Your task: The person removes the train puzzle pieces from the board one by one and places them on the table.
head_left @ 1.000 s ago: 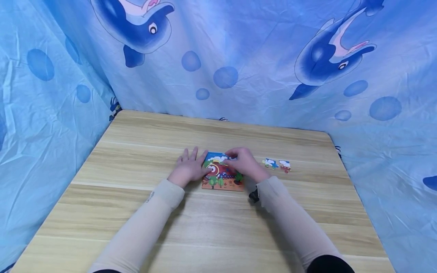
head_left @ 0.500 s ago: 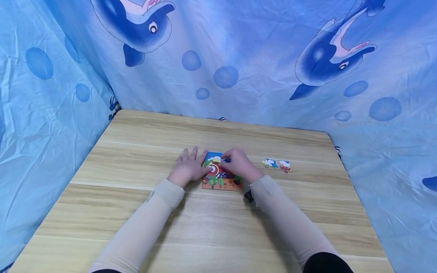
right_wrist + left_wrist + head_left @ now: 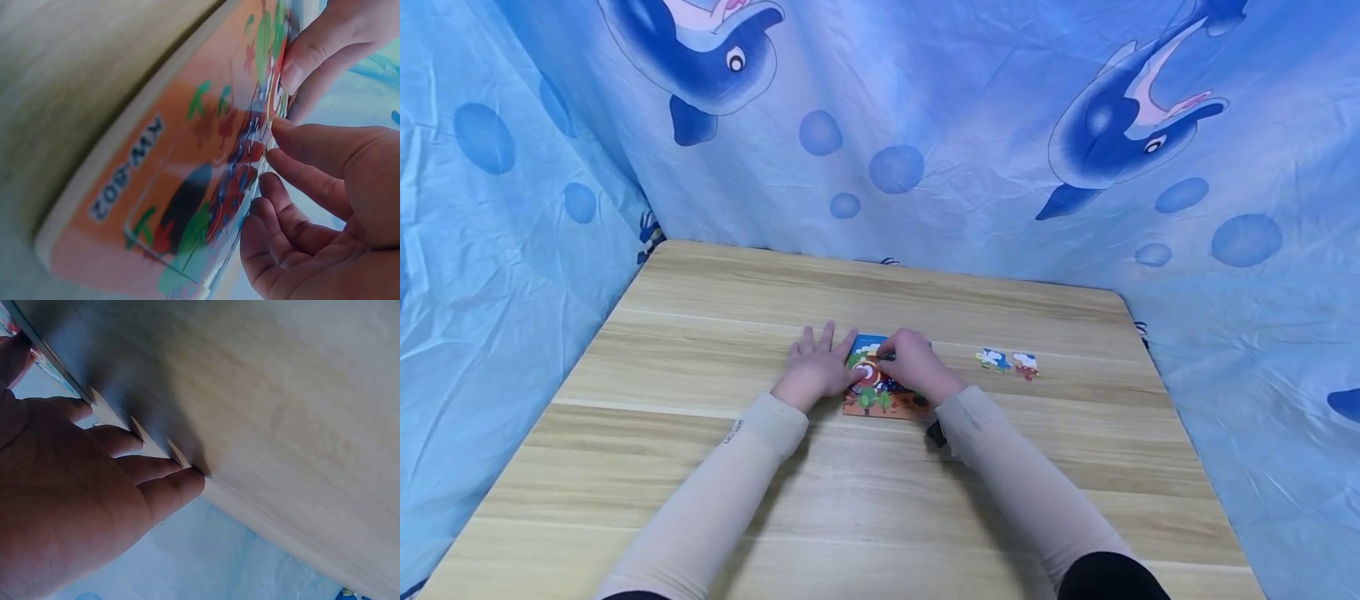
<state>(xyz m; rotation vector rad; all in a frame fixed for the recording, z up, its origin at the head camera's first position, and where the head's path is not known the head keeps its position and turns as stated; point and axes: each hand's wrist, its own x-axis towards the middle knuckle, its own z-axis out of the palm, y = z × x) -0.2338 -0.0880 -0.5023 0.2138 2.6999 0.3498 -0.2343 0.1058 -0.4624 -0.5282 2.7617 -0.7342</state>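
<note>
A small picture jigsaw puzzle [image 3: 880, 402] with a red cartoon figure, white clouds and an orange lower band lies flat on the table. My left hand [image 3: 816, 372] rests at its left edge, fingers spread on the tabletop and thumb on the picture. Over the upper middle of the puzzle, my right hand [image 3: 916, 364] pinches a small dark puzzle piece [image 3: 887, 356] between thumb and forefinger, mostly hidden by the fingers. In the right wrist view the thumb and fingertips sit close to the puzzle's surface. Two loose puzzle pieces, one blue-white [image 3: 995, 360] and one red-white [image 3: 1026, 364], lie to the right.
The wooden table [image 3: 865, 517] reaches out on all sides of the puzzle. A blue curtain [image 3: 955, 217] printed with dolphins hangs behind it and along both sides. The puzzle's raised edge [image 3: 125, 122] shows in the right wrist view.
My right hand has moved left across the upper part of the puzzle, the dark piece between its fingertips. The left hand and the two loose pieces have stayed where they were.
</note>
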